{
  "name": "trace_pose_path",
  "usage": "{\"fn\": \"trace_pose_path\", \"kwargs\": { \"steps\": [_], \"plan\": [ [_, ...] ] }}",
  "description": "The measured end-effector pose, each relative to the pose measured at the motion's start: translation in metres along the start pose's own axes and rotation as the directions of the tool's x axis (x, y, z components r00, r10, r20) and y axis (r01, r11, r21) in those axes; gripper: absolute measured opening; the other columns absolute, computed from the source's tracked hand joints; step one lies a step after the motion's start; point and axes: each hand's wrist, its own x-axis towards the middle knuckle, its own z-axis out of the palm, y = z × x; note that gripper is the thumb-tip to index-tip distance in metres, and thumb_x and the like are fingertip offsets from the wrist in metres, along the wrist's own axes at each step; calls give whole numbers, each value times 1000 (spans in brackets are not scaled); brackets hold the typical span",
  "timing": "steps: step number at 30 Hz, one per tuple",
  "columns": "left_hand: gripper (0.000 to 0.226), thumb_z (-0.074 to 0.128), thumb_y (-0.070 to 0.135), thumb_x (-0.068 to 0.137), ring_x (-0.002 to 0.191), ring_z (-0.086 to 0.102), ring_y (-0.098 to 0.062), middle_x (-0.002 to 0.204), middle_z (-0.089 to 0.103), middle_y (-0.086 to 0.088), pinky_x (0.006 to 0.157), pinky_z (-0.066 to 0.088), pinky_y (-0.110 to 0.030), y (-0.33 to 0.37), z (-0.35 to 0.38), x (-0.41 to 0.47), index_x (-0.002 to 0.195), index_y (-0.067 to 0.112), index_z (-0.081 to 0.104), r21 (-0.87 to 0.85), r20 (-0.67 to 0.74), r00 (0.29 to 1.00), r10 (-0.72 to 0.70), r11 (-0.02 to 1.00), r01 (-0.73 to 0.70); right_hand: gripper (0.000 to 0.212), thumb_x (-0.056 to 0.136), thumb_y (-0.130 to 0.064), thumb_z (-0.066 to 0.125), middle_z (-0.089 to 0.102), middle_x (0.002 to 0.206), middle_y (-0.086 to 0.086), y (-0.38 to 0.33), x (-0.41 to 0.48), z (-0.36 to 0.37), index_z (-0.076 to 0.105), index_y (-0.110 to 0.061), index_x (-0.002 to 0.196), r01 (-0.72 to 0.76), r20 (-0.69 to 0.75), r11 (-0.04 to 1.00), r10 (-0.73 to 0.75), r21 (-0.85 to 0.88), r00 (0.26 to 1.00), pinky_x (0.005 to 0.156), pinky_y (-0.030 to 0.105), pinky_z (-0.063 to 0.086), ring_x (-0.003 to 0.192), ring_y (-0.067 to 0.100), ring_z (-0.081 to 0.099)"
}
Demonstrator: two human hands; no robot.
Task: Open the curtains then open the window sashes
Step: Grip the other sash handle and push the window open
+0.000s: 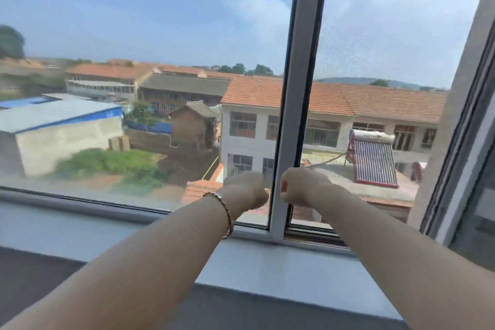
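Note:
A grey-framed sliding window fills the view, and no curtain is in sight. Its upright middle sash bar (301, 75) runs from top to bottom between a left glass pane (147, 48) and a speckled right pane (388, 35). My left hand (247, 190), with a thin bracelet on the wrist, is curled into a fist pressed against the bar's left edge. My right hand (302, 187) is curled around the bar's right side, its red thumbnail facing me. Both hands are low on the bar, just above the bottom rail (276, 234).
A wide pale window sill (267, 268) lies under my forearms. A dark surface (32, 281) sits below it at the left. Another grey frame (466, 126) slants along the right edge. Outside are tiled roofs and a rooftop solar heater (373, 161).

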Motion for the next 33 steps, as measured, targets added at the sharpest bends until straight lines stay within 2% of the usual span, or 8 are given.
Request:
{"fn": "trace_pose_path", "kwargs": {
  "steps": [4,6,11,20,22,26,31,33],
  "plan": [
    [18,44,16,89,81,71,-22,65,59,2,75,50,-30,-89,-21,-11,72,16,49,20,-10,992,-127,992,127,25,90,-20,52,68,112,5,-84,26,9,67,-13,108,130,-1,991,-130,22,991,80,33,53,100,24,64],
    [13,43,17,89,75,66,-22,80,70,0,69,46,-28,-137,-31,-17,80,17,53,14,-26,982,-187,982,188,26,89,-19,51,68,112,5,-134,40,14,68,-14,108,195,-18,980,-195,28,981,86,34,55,101,26,64],
    [26,45,19,90,104,65,-29,112,69,-12,80,48,-31,-268,-61,-36,103,7,65,72,-87,949,-304,948,310,25,88,-22,50,68,111,6,-273,79,33,68,-17,105,321,-52,944,-317,83,947,87,34,52,102,27,64],
    [28,42,21,92,103,63,-27,109,67,-10,73,39,-29,-496,-130,-57,113,11,59,96,-120,865,-487,862,498,24,89,-22,50,71,106,6,-506,157,23,69,-14,101,482,-35,863,-483,154,875,82,33,52,98,26,67],
    [25,42,19,92,103,64,-28,104,67,-11,76,44,-31,-542,-146,-55,102,10,62,91,-144,839,-524,837,539,24,89,-22,50,71,105,6,-550,182,22,69,-13,101,513,-49,846,-512,145,858,78,31,51,98,27,66],
    [37,40,17,92,110,63,-31,118,66,-16,90,49,-36,-631,-166,-43,121,4,59,35,-171,776,-607,784,620,26,89,-24,50,69,108,7,-635,235,28,68,-12,104,574,-66,809,-570,127,819,74,29,48,99,27,66],
    [24,40,17,90,82,61,-31,77,61,-11,59,38,-26,-740,-185,-4,77,8,58,42,-232,719,-656,731,681,28,90,-27,51,71,106,9,-725,314,32,68,-9,104,652,-78,749,-647,120,758,67,27,45,98,28,66],
    [22,39,17,91,75,56,-29,69,54,-7,60,36,-26,-789,-204,20,76,11,54,38,-306,687,-659,713,700,30,91,-28,51,69,108,9,-770,358,24,67,-9,106,685,-102,718,-677,127,729,68,28,46,99,27,65]
  ]
}}
